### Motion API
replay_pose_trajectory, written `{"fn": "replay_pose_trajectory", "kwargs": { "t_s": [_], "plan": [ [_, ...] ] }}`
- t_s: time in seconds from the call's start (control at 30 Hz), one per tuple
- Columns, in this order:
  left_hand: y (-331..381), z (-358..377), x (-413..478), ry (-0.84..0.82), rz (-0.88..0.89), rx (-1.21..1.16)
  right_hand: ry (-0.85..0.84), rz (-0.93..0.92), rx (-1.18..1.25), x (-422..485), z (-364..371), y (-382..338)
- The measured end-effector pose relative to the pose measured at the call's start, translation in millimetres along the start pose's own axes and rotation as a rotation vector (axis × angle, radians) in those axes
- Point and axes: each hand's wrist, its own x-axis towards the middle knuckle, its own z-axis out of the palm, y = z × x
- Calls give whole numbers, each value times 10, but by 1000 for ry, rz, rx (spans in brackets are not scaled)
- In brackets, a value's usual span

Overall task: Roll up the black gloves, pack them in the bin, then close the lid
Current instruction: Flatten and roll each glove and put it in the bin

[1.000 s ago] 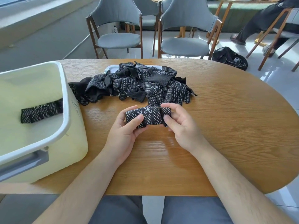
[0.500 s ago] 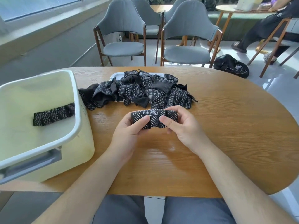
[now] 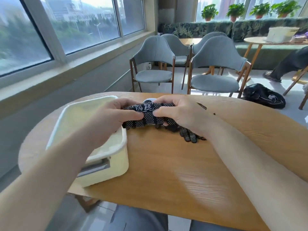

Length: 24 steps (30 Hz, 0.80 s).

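A rolled black glove (image 3: 146,116) with white dots and a white logo is held between both hands, lifted above the table near the bin's right rim. My left hand (image 3: 115,117) grips its left end, my right hand (image 3: 181,112) grips its right end. The cream bin (image 3: 116,147) stands open at the left on the wooden table (image 3: 166,172); my left forearm hides most of its inside. The pile of loose black gloves (image 3: 190,135) is mostly hidden behind my hands, with a few fingers showing below my right wrist. A sliver of the white lid (image 3: 150,99) shows behind the roll.
Grey chairs (image 3: 215,67) stand beyond the table's far edge. A black bag (image 3: 263,95) lies on the floor at the right, near a seated person's legs (image 3: 286,65). Windows run along the left wall.
The view has tilted up and swung left. Both hands have lifted the rolled glove off the table and carried it toward the bin's right rim.
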Motion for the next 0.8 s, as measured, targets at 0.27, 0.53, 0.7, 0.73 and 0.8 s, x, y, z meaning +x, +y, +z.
{"fn": "replay_pose_trajectory", "kwargs": {
  "t_s": [0.27, 0.53, 0.7, 0.73, 0.8],
  "plan": [
    [-21, -988, -60, 61, -180, 353, -188, -36, -280, 775, 825, -431],
    [-503, -1403, 523, 3, -404, 938, -415, 64, -777, 1631, 1603, -412],
    [-895, -1412, 885, -219, -572, 994, -647, 147, -1075, 2078, 1979, -57],
    [-953, -1424, 925, -258, -604, 988, -676, 127, -1128, 2144, 2030, 14],
    [-1070, -1460, 998, -302, -626, 1001, -705, 95, -1186, 2210, 2102, 127]
  ]
}}
